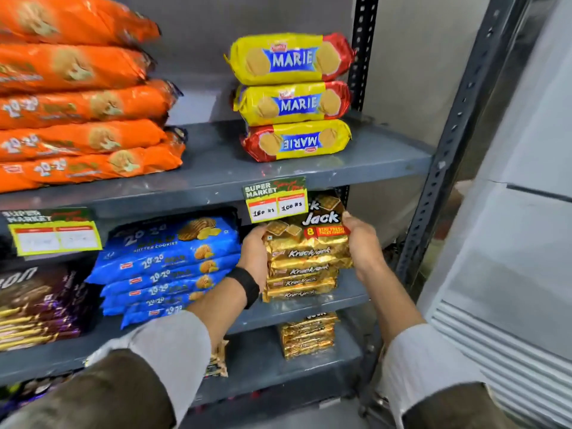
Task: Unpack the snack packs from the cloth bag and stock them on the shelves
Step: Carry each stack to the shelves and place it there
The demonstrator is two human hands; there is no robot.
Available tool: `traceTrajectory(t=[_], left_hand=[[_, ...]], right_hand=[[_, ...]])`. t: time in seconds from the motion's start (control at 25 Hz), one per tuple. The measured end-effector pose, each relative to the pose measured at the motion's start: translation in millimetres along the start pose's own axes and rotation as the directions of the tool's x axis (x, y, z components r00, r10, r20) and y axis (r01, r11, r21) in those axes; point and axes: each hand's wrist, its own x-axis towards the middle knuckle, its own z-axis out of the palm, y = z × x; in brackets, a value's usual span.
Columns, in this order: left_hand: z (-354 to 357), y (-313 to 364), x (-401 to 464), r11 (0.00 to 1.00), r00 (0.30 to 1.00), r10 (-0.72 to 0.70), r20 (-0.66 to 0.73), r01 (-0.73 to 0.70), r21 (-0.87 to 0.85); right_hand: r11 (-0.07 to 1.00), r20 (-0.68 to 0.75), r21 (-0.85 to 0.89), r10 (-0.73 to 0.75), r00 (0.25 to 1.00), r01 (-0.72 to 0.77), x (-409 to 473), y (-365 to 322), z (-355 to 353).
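Observation:
A gold Krackjack pack (312, 239) is tilted up at the right end of the middle shelf (349, 297), above a stack of several gold Krackjack packs (298, 283). My left hand (255, 255) grips the tilted pack's left end. My right hand (362, 246) grips its right end. The cloth bag is out of sight.
Blue 20-20 cookie packs (167, 274) are stacked left of the Krackjack stack, dark purple packs (34, 308) further left. The upper shelf (309, 174) carries orange 20-20 packs (80, 113) and three Marie packs (294, 97). More gold packs (308, 335) lie on the lower shelf. A grey upright (433, 196) and a white cabinet (510, 258) stand right.

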Motion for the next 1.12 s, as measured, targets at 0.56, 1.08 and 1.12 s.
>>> traceTrajectory(t=[0.56, 1.08, 1.12], left_hand=[[-20.3, -28.1, 135.7, 0.99, 0.995, 0.029, -0.093, -0.016, 0.137], [-57.2, -13.2, -52.1, 0.91, 0.947, -0.172, 0.27, 0.047, 0.413], [-65.6, -11.6, -74.5, 0.893, 0.928, -0.17, 0.332, 0.003, 0.451]], right_hand=[[0.996, 0.077, -0.08, -0.023, 0.997, 0.029, 58.7, 16.0, 28.1], [0.956, -0.28, -0.164, -0.281, 0.918, 0.242, -124.6, -4.6, -20.8], [0.954, -0.337, -0.166, -0.294, 0.894, 0.251, -155.4, -4.4, -26.2]])
